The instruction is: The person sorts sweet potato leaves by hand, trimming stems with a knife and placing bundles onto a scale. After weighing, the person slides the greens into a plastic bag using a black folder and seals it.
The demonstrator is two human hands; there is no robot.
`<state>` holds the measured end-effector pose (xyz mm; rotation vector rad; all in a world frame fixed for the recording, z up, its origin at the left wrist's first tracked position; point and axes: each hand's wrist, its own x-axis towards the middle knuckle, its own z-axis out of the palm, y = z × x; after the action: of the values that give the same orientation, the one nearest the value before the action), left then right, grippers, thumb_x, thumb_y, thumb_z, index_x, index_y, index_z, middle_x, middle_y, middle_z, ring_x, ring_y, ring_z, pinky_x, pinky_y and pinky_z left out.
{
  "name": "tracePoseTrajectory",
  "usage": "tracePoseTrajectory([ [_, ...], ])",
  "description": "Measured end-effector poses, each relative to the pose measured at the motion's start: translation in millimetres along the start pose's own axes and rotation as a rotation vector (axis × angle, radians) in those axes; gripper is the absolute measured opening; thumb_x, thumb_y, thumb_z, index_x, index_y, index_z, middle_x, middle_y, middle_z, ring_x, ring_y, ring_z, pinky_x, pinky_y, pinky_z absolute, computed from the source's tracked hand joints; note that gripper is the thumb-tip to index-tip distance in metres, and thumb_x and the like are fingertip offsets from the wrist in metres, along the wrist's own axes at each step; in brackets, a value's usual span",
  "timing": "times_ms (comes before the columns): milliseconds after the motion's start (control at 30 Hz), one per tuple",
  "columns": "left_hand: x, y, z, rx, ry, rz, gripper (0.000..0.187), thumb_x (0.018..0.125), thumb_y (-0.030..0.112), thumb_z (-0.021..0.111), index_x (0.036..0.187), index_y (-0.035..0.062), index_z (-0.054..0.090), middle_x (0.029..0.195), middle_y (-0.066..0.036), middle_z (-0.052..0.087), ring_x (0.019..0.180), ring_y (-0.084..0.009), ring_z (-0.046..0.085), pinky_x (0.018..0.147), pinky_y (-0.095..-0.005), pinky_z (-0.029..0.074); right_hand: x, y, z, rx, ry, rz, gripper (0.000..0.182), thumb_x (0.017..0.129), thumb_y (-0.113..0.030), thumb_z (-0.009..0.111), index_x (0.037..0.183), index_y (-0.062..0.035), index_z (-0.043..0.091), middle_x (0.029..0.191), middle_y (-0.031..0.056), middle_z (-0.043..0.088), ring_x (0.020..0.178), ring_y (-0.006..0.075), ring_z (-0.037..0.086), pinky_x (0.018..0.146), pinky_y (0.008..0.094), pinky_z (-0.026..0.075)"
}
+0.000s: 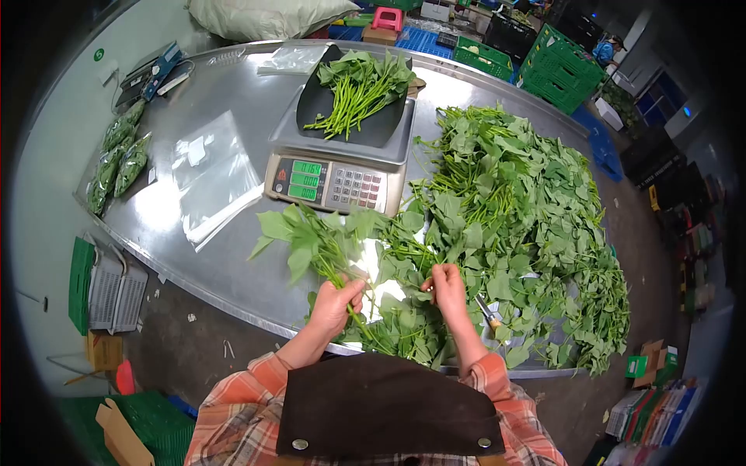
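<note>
My left hand (338, 305) is closed around the stems of a small bunch of leafy greens (305, 241), whose leaves point away from me over the steel table. To its right, my right hand (448, 291) has its fingers pinched together at the edge of the heap of greens (528, 210). What those fingers hold, if anything, I cannot make out. A wooden-handled knife (491, 314) lies among the leaves just right of that hand. Beyond my hands stands a digital scale (336, 185) with a lit green display. Its black scoop (381, 133) holds a bunch of greens.
Clear plastic bags (217, 179) lie flat on the steel table (256, 264), left of the scale. Several bagged greens (116, 159) rest at the far left edge. Green crates (559, 70) stand behind the table, and a person (608, 51) is in the far background.
</note>
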<state>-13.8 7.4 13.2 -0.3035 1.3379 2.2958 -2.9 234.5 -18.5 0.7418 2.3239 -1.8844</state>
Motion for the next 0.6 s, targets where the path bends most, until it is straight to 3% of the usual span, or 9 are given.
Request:
tracePoseTrajectory([
  [67,1,3,2,0.154,-0.022,0.029,0.018,0.083,0.012,0.063,0.091,-0.0030,0.058,0.062,-0.001,0.050,0.050,-0.0085,0.044,0.045,-0.0225,0.037,-16,-26,-12,-0.504,-0.094,-0.171,0.038,0.088,-0.037,0.055,0.096,0.0004,0.053,0.073,0.0112,0.060,0.071,0.0217,0.057,0.068,0.0338,0.046],
  [167,1,2,14,0.299,-0.038,0.011,0.017,0.082,0.011,0.064,0.091,-0.0025,0.059,0.063,0.000,0.051,0.050,-0.0074,0.044,0.044,-0.0212,0.037,-33,-26,14,-0.238,-0.234,-0.280,0.041,0.085,-0.038,0.060,0.097,0.0007,0.055,0.082,0.0115,0.062,0.079,0.0221,0.059,0.073,0.0330,0.045],
  [233,1,0,20,0.225,-0.056,0.021,0.017,0.081,0.009,0.065,0.093,-0.0015,0.058,0.065,-0.001,0.053,0.048,-0.0071,0.043,0.043,-0.0210,0.037,-38,-28,30,-0.053,-0.416,-0.105,0.036,0.085,-0.032,0.060,0.101,0.0001,0.055,0.082,0.0074,0.062,0.079,0.0203,0.058,0.075,0.0301,0.044],
  [367,6,3,3,0.090,-0.126,-0.027,0.022,0.081,0.008,0.065,0.097,-0.0008,0.052,0.075,-0.005,0.057,0.052,-0.0070,0.044,0.044,-0.0210,0.036,-37,-39,18,0.511,-0.279,0.172,0.018,0.085,-0.024,0.060,0.091,-0.0076,0.056,0.076,0.0001,0.059,0.049,0.0059,0.043,0.042,0.0200,0.034],
  [400,6,4,-1,0.044,-0.109,-0.045,0.021,0.081,0.008,0.065,0.096,-0.0007,0.052,0.077,-0.006,0.058,0.053,-0.0070,0.045,0.045,-0.0209,0.036,-34,-43,15,0.633,-0.172,0.114,0.013,0.085,-0.022,0.060,0.087,-0.0109,0.054,0.074,-0.0015,0.057,0.042,0.0020,0.033,0.035,0.0181,0.023],
  [500,2,5,-15,0.072,-0.013,-0.075,0.019,0.084,0.011,0.062,0.097,-0.0012,0.055,0.087,-0.006,0.061,0.066,-0.0086,0.051,0.056,-0.0218,0.041,-30,-64,-6,0.611,0.135,-0.155,0.014,0.090,-0.019,0.054,0.084,-0.0069,0.050,0.070,0.0011,0.056,0.042,0.0024,0.036,0.035,0.0175,0.026],
  [533,-4,9,-5,0.162,0.026,-0.041,0.020,0.085,0.012,0.060,0.099,-0.0016,0.055,0.089,-0.006,0.061,0.070,-0.0099,0.053,0.061,-0.0224,0.043,-27,-58,-13,0.265,0.222,-0.345,0.012,0.089,-0.015,0.054,0.083,-0.0068,0.049,0.071,0.0021,0.056,0.049,0.0052,0.043,0.044,0.0193,0.037],
  [567,-2,3,-7,0.063,0.060,-0.096,0.026,0.086,0.013,0.058,0.108,-0.0016,0.054,0.095,-0.005,0.060,0.080,-0.0133,0.056,0.073,-0.0245,0.045,-23,-49,-8,0.294,0.220,-0.437,0.011,0.086,-0.013,0.056,0.084,-0.0058,0.049,0.072,0.0026,0.056,0.060,0.0100,0.051,0.057,0.0247,0.044],
  [600,5,-11,-10,0.015,0.035,-0.067,0.024,0.087,0.011,0.057,0.108,-0.0005,0.054,0.096,-0.008,0.059,0.083,-0.0154,0.058,0.073,-0.0255,0.046,-21,-45,-11,0.046,0.186,-0.398,0.014,0.084,-0.014,0.060,0.082,-0.0056,0.049,0.074,0.0038,0.056,0.071,0.0145,0.054,0.067,0.0294,0.046],
])
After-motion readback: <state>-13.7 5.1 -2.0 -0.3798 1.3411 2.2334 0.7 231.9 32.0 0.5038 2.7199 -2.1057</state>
